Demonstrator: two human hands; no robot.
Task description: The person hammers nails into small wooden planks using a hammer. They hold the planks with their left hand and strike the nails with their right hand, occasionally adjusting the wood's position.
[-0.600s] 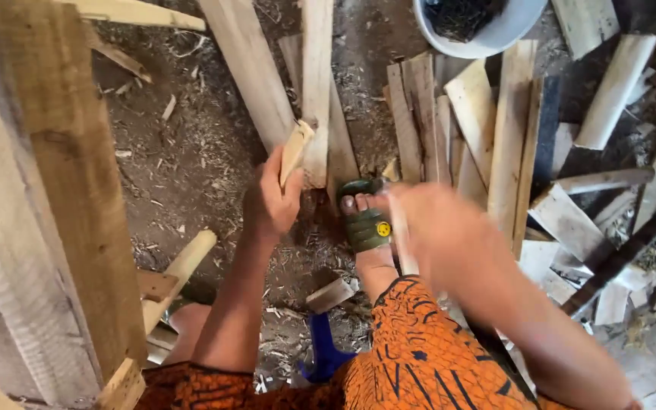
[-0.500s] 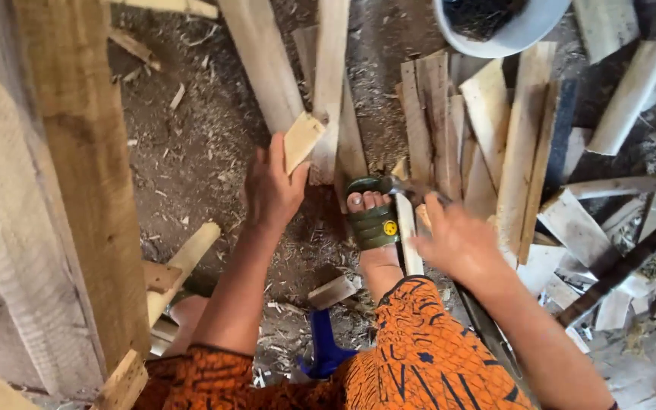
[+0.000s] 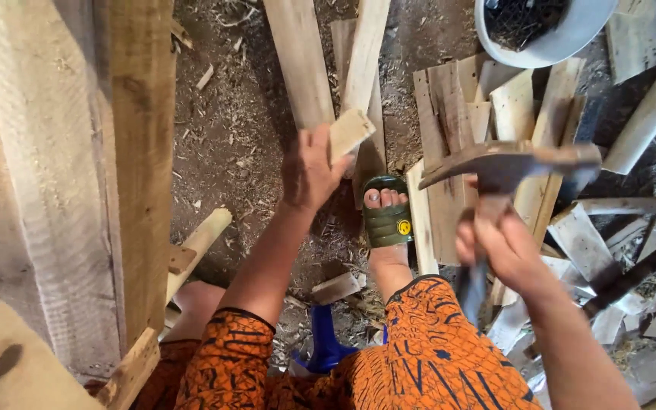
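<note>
My left hand (image 3: 309,171) grips a small pale wooden block (image 3: 349,131), held up above the dirt ground near two long planks (image 3: 301,61). My right hand (image 3: 499,247) is closed around the handle of a claw hammer (image 3: 506,163), whose rusty head is raised above a spread of short boards (image 3: 457,137). Between the two hands is my foot in a green sandal (image 3: 387,220), resting on the ground. My knee in orange patterned cloth (image 3: 427,349) fills the lower middle.
A tall rough wooden frame (image 3: 77,175) stands at the left. A white bowl of dark nails (image 3: 544,26) sits at the top right. Loose wood offcuts (image 3: 647,114) cover the right side. A blue plastic stool leg (image 3: 324,342) and small block (image 3: 335,287) lie below.
My right hand has picked the hammer off the ground beside the foot and lifted it. My left hand with the block has risen slightly; the view has shifted left.
</note>
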